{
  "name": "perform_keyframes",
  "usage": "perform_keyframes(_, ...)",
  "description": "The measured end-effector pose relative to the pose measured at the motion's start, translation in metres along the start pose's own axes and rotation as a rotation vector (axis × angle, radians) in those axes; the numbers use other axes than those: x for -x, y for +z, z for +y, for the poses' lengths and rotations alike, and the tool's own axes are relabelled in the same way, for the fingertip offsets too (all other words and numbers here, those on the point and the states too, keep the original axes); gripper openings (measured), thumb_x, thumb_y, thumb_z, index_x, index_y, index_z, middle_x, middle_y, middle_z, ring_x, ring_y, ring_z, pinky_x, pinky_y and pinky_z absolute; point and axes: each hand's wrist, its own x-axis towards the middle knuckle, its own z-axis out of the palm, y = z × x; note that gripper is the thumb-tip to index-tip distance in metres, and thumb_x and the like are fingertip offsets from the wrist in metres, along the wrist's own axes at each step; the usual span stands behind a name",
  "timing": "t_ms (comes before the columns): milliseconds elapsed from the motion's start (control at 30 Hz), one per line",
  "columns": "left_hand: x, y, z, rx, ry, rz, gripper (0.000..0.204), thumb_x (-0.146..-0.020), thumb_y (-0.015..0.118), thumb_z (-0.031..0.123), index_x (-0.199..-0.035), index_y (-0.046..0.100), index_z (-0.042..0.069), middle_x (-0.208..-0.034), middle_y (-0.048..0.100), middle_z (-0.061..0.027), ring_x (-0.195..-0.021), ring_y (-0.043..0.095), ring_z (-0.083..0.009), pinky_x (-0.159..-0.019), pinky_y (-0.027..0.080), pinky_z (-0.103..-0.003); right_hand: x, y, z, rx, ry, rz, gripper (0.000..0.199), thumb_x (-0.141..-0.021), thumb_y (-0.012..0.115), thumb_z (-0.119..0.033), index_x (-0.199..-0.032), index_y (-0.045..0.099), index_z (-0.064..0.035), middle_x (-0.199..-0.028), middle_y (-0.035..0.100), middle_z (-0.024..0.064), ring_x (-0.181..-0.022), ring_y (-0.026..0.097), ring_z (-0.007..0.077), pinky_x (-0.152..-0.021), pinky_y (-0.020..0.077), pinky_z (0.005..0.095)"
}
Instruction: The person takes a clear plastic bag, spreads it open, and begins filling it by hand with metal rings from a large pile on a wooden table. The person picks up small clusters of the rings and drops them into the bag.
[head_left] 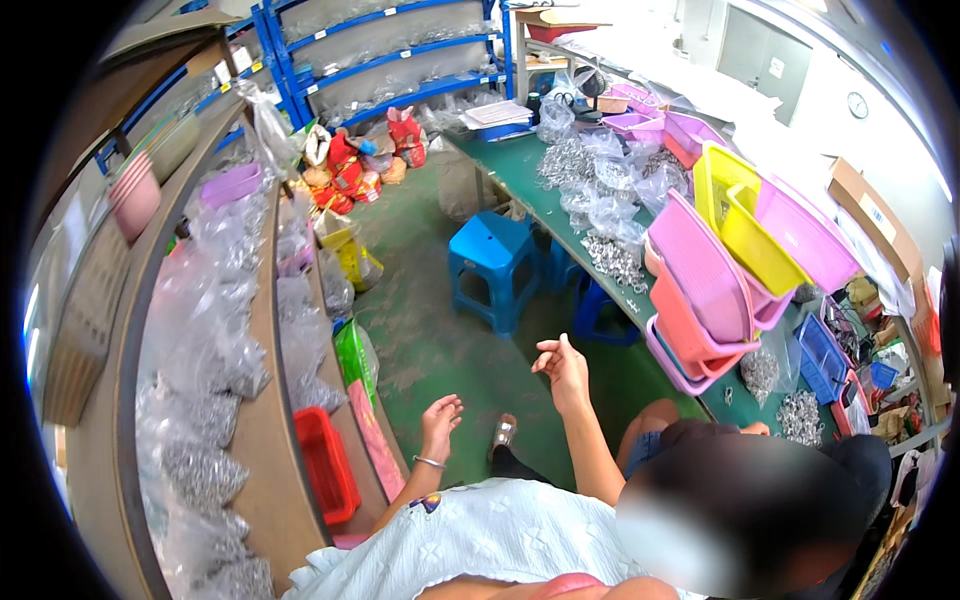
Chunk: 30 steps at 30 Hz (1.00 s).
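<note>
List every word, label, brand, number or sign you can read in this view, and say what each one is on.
None reads clearly.
Paper sign on the grey door: too small.
Round clock on the wall: dial figures too small.
White label on the cardboard box: too small.
Small tags on the blue shelving: too small.
Print on the red bags: too blurred.

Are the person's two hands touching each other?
Apart. The head view plainly shows green floor between the left hand and the right hand.
</note>
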Motion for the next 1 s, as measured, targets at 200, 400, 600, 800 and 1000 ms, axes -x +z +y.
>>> perform_keyframes(200,-0.125,0.040,0.051,-0.045,-0.020,-0.107,0.024,-0.086,0.051,0.006,-0.110,0.054,0.001,-0.099,0.062,-0.0075,-0.085,0.060,-0.0125,-0.069,0.048,-0.022,-0.129,-0.002,-0.044,0.093,-0.222,0.177,0.024,-0.090,0.049,-0.020,-0.096,0.058,0.0012,-0.068,0.060,0.0059,-0.060,0.055,0.0120,-0.060,0.0459,0.0246)
perform_keyframes(400,-0.228,0.093,0.085,-0.064,-0.050,-0.229,0.024,-0.086,0.053,0.006,-0.110,0.054,0.001,-0.098,0.062,-0.0081,-0.085,0.060,-0.0123,-0.068,0.049,-0.021,-0.240,0.001,-0.098,0.146,-0.470,0.263,0.023,-0.090,0.049,-0.015,-0.097,0.058,0.0047,-0.062,0.056,0.0051,-0.058,0.054,0.0127,-0.060,0.0442,0.0246)
perform_keyframes(600,-0.316,0.161,0.111,-0.154,-0.113,-0.419,0.024,-0.086,0.055,0.008,-0.109,0.055,0.001,-0.098,0.062,-0.0082,-0.084,0.060,-0.0123,-0.068,0.048,-0.020,-0.329,0.001,-0.172,0.068,-0.780,0.465,0.029,-0.093,0.044,-0.021,-0.093,0.059,0.0042,-0.064,0.059,0.0066,-0.057,0.055,0.0117,-0.060,0.0438,0.0249)
perform_keyframes(800,-0.418,0.244,0.122,-0.200,-0.163,-0.610,0.025,-0.085,0.056,0.009,-0.109,0.056,0.002,-0.098,0.062,-0.0078,-0.085,0.060,-0.0126,-0.070,0.047,-0.021,-0.403,-0.037,-0.261,0.189,-1.092,0.798,0.022,-0.086,0.051,-0.007,-0.106,0.058,-0.0005,-0.094,0.065,0.0095,-0.072,0.057,0.0098,-0.062,0.0434,0.0210)
perform_keyframes(1000,-0.512,0.310,0.143,-0.257,-0.235,-0.766,0.027,-0.084,0.057,0.008,-0.110,0.055,0.000,-0.098,0.061,-0.0088,-0.086,0.059,-0.0144,-0.072,0.048,-0.023,-0.475,-0.106,-0.377,0.523,-1.244,1.076,0.025,-0.085,0.049,-0.002,-0.107,0.056,0.0072,-0.098,0.064,0.0115,-0.088,0.060,0.0162,-0.079,0.0455,0.0246)
